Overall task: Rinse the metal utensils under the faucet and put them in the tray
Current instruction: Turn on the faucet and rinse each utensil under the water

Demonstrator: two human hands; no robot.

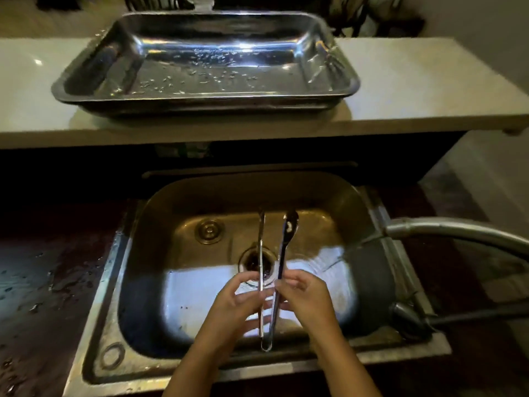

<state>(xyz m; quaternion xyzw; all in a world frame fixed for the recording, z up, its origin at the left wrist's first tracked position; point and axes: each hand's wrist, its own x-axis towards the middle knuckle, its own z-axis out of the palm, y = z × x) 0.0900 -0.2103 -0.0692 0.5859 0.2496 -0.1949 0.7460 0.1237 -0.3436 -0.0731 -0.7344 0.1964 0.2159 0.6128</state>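
A: What did the left hand (240, 299) hold?
B: It curled around the tongs (270, 282), which ran lengthwise away from the person, tips pointing toward the tray (204, 96) beyond the hands.
A: And the right hand (305, 293)?
B: Its fingers pinched the right arm, above the sink (372, 282).

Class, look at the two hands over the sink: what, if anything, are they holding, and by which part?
Metal tongs. The left hand and right hand grip the two arms near the joined end, tips pointing away over the sink.
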